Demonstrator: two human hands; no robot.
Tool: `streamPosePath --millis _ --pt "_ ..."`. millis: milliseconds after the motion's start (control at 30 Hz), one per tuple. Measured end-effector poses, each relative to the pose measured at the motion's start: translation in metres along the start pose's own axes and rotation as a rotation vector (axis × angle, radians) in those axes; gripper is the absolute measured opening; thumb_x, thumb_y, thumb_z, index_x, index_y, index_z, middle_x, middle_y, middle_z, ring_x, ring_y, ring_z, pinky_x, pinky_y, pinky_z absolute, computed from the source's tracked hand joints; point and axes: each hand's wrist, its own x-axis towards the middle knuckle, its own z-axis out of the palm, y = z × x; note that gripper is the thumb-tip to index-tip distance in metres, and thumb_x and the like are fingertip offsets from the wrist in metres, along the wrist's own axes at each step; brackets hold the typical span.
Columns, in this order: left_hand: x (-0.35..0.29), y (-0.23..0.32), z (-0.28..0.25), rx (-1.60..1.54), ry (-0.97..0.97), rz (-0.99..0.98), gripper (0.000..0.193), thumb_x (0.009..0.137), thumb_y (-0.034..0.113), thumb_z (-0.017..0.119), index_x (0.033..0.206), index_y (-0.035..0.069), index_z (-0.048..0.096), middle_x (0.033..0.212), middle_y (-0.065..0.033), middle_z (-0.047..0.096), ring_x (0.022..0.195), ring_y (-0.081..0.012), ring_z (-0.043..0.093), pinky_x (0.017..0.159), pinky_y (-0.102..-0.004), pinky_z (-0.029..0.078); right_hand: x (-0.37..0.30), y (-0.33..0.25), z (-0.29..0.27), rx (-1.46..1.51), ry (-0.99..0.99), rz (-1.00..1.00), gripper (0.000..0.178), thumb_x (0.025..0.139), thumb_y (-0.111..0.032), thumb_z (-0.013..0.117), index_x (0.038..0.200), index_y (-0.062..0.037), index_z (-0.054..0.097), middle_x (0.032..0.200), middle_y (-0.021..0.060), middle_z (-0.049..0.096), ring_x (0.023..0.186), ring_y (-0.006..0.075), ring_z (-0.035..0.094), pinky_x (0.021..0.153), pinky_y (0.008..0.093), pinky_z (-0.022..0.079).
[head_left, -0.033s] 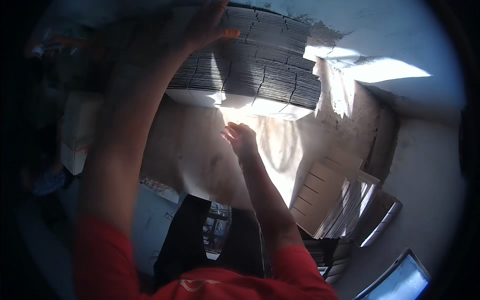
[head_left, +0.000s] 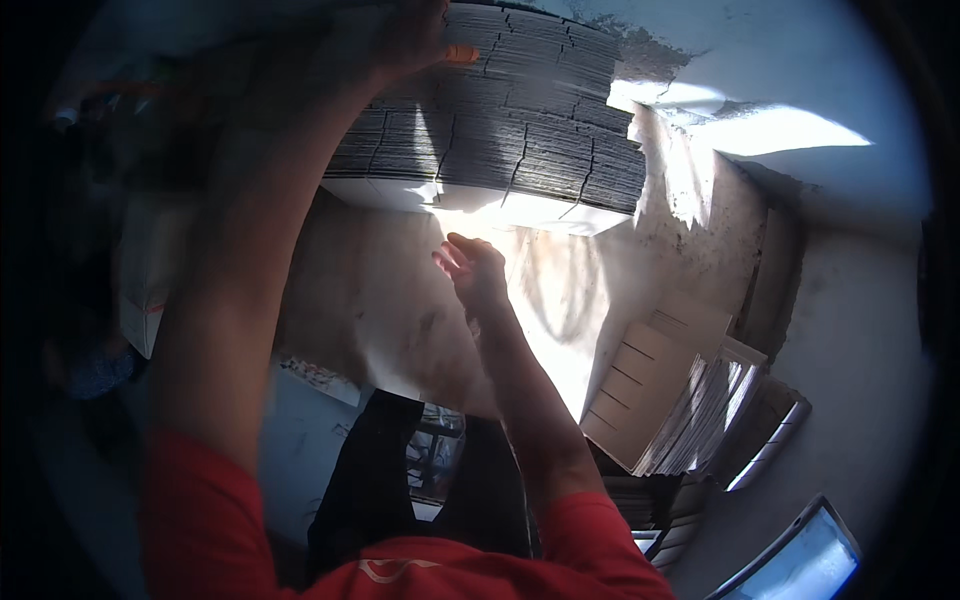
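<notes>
A tall stack of flat cardboard sheets (head_left: 480, 140), dark-edged and slotted, stands at the far side of the table (head_left: 340, 260). My left hand (head_left: 412, 45) reaches up to the stack's upper left, its thumb stretched out with an orange band around it. The other fingers of that hand are dim and partly cut off by the top edge. Nearer to me, my right hand (head_left: 475, 268) hovers over the sunlit tabletop, in front of the stack's white bottom edge. Its fingers are loosely bent and apart, with nothing visible in them.
More cardboard pieces (head_left: 640, 390) lean in a pile at the right. Beyond them is a wall (head_left: 850, 300) with peeling patches. A blue-lit panel (head_left: 800, 555) sits at the lower right. At the left stands a pale box (head_left: 150, 270) in shadow.
My right hand has shifted slightly left and away from me. The whole view has turned a little; my left hand stays at the stack.
</notes>
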Motion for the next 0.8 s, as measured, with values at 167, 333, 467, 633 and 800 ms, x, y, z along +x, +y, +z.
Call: streamPosePath --millis 167,333,467,633,800 --pt "0.043 -0.001 0.032 0.057 -0.220 -0.210 0.088 0.070 0.047 0.067 0.135 -0.004 0.036 0.140 -0.0258 0.034 0.132 -0.0382 0.031 0.109 -0.0412 0.027 0.014 -0.001 0.018 0.163 0.115 -0.017 0.027 0.078 0.007 0.053 0.102 0.0135 0.044 0.104 0.0241 0.049 0.097 0.0308 0.054 0.081 0.0462 0.054" --pt "0.078 -0.013 0.046 0.089 -0.321 -0.220 0.099 0.069 0.053 0.067 0.139 -0.006 0.028 0.146 -0.0271 0.026 0.137 -0.0378 0.024 0.113 -0.0405 0.022 0.028 -0.008 0.029 0.135 0.141 -0.044 0.021 0.082 0.003 0.038 0.100 0.0128 0.043 0.100 0.0257 0.052 0.096 0.0332 0.055 0.082 0.0511 0.053" --pt "0.085 -0.040 0.074 0.118 -0.364 -0.150 0.098 0.068 0.055 0.067 0.138 -0.005 0.033 0.144 -0.0252 0.030 0.136 -0.0377 0.025 0.112 -0.0406 0.023 0.046 -0.001 0.033 0.283 0.188 0.014 0.017 0.080 0.004 0.037 0.094 0.0083 0.047 0.093 0.0197 0.057 0.086 0.0305 0.059 0.083 0.0543 0.051" --pt "0.084 -0.031 0.065 0.053 -0.429 -0.166 0.078 0.066 0.057 0.068 0.119 0.002 0.056 0.122 -0.0249 0.053 0.119 -0.0372 0.047 0.099 -0.0436 0.038 0.055 0.001 0.031 0.262 0.168 0.014 0.018 0.080 0.006 0.039 0.095 0.0016 0.047 0.093 0.0173 0.056 0.084 0.0293 0.059 0.082 0.0535 0.052" --pt "0.089 -0.052 0.083 0.081 -0.342 -0.181 0.069 0.064 0.055 0.070 0.107 0.002 0.062 0.107 -0.0211 0.061 0.105 -0.0326 0.057 0.089 -0.0414 0.044 0.054 -0.005 0.035 0.320 0.259 0.052 0.022 0.079 0.007 0.044 0.100 -0.0010 0.045 0.091 0.0141 0.054 0.078 0.0256 0.057 0.081 0.0520 0.053"
